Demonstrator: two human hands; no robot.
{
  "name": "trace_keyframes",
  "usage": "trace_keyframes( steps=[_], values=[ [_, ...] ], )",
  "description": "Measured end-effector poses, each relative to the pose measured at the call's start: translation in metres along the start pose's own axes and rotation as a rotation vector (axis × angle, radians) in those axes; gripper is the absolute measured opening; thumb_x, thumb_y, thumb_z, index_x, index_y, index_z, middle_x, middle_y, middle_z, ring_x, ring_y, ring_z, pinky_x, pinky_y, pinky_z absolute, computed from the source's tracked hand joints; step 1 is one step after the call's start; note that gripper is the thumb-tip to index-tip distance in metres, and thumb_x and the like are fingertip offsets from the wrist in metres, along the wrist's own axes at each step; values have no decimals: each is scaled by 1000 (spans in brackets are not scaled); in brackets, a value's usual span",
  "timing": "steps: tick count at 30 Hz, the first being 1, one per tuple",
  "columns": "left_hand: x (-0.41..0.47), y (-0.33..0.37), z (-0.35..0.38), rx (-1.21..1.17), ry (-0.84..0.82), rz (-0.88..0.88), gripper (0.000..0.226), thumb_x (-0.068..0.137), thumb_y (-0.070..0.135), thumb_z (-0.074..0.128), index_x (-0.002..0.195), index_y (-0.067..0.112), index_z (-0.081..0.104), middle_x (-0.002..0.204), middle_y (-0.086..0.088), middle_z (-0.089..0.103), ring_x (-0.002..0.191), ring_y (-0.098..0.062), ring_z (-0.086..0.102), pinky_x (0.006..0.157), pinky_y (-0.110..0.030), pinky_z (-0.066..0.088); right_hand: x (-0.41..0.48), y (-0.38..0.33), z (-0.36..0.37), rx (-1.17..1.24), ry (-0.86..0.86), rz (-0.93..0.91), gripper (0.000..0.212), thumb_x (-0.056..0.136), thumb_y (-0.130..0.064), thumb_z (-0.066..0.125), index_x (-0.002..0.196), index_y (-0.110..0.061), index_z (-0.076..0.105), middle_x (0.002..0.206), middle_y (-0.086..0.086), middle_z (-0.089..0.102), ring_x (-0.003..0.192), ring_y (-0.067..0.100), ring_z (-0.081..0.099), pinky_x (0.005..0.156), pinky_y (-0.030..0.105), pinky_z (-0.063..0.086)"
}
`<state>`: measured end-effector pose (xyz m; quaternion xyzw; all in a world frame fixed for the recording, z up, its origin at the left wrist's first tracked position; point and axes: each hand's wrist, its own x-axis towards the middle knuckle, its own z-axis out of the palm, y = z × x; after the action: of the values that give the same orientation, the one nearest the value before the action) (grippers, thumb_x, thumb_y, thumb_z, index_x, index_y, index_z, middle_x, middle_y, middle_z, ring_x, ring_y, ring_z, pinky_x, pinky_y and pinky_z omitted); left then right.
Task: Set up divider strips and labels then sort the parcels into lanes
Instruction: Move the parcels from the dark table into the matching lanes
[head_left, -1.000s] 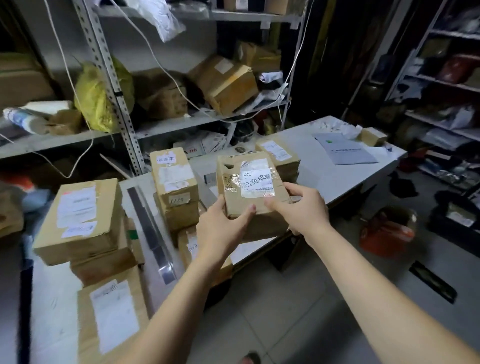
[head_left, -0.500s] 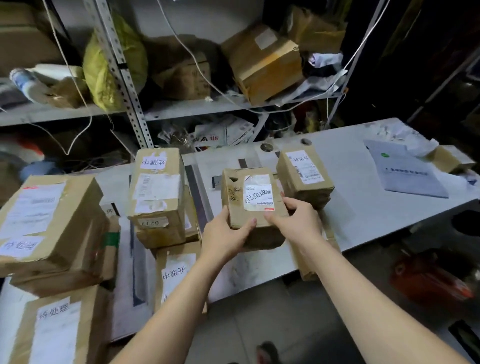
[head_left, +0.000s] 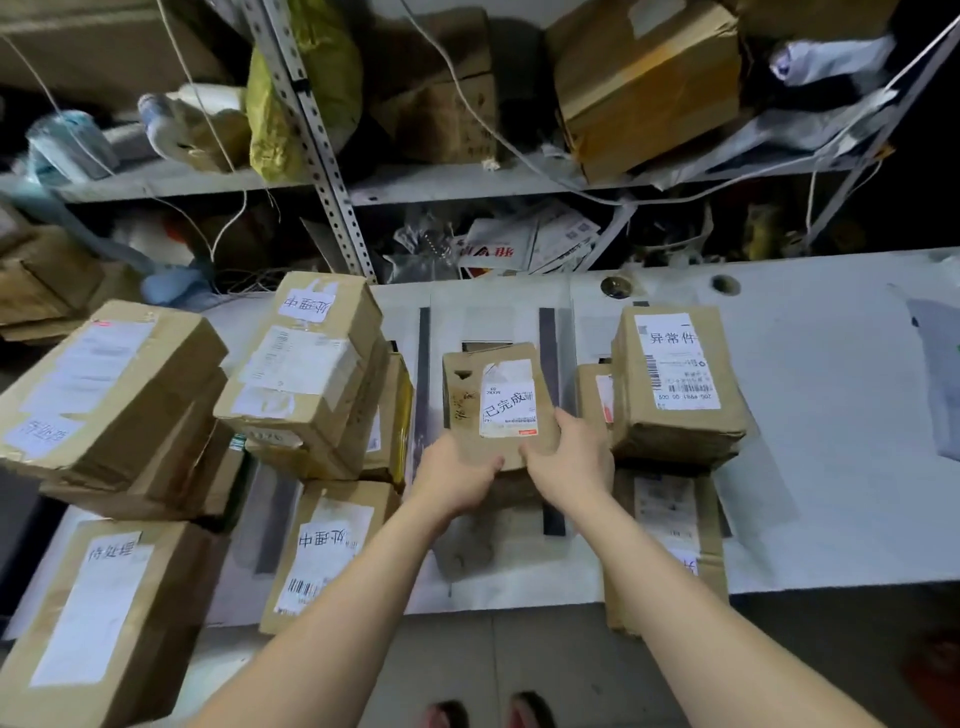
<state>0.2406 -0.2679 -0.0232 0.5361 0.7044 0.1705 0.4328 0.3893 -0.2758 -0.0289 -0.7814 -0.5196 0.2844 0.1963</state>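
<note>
I see my left hand and right hand both gripping one small brown box, mid-frame, between two dark strips on the white counter.

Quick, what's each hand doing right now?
Left hand: holding the parcel at its near edge.
Right hand: holding the same parcel.

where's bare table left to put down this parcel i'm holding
Bare: the lane between the two dark divider strips beyond the held parcel, and the wide white tabletop right of the 异常件 box. Crowded: left of the strips, stacked boxes.
</note>
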Motion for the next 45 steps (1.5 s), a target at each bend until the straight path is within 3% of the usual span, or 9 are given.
trace_keyframes(
  steps=[6,9,13,17,21,26,29,35,45],
  values=[
    [6,-6,14,87,37,-19,48,89,19,68,135,11,54,128,-5,66,118,-27,62,94,-33,52,3,6,21,-101,-23,-41,50,86,-30,72,133,-21,58,124,2,65,116,30,57,92,36,49],
    [-3,3,8,112,75,84,32,87,13,63,119,17,67,113,-2,72,107,-23,66,87,-34,55,1,-2,20,-140,-40,-40,42,83,-33,67,123,-21,61,116,2,64,110,30,60,86,39,55],
    [-22,15,-27,118,133,183,31,91,19,63,122,16,60,118,0,67,115,-23,60,80,-23,39,-6,-33,4,-223,-21,-111,41,87,-35,62,125,-19,60,124,2,61,112,28,61,84,37,53],
    [-47,8,-96,219,252,244,64,95,29,63,151,10,41,146,-7,55,135,-25,50,105,-33,42,-22,-88,-11,-210,-49,-350,57,92,-44,63,143,-21,52,144,-2,54,130,22,51,96,39,49],
    [-75,-19,-180,318,432,313,45,90,27,67,132,13,60,120,-8,68,112,-30,63,88,-38,50,-48,-158,-6,-225,-35,-574,56,90,-50,63,139,-23,55,140,-4,57,131,20,48,99,42,49],
    [-118,-59,-261,103,398,421,44,90,19,73,134,16,64,104,7,69,79,-5,66,73,-6,46,-97,-248,31,-277,52,-706,56,90,-54,61,138,-26,55,138,-5,57,127,20,51,91,39,50],
    [-136,-95,-314,130,426,528,40,90,22,73,129,19,67,101,10,68,81,-6,66,81,-23,55,-131,-297,59,-293,71,-702,57,92,-53,60,140,-23,54,141,-2,56,130,23,50,96,42,50],
    [-148,-185,-458,538,551,378,60,93,40,62,149,23,47,132,-1,59,123,-24,55,95,-40,50,-196,-391,119,-356,90,-757,59,91,-50,62,143,-25,51,142,-4,55,133,21,47,94,39,48],
    [-109,-300,-631,831,589,161,58,93,45,53,147,29,41,139,1,52,126,-23,51,90,-42,52,-206,-523,224,-438,39,-787,68,91,-51,63,150,-23,45,153,-3,46,142,20,39,106,43,47]
  ],
)
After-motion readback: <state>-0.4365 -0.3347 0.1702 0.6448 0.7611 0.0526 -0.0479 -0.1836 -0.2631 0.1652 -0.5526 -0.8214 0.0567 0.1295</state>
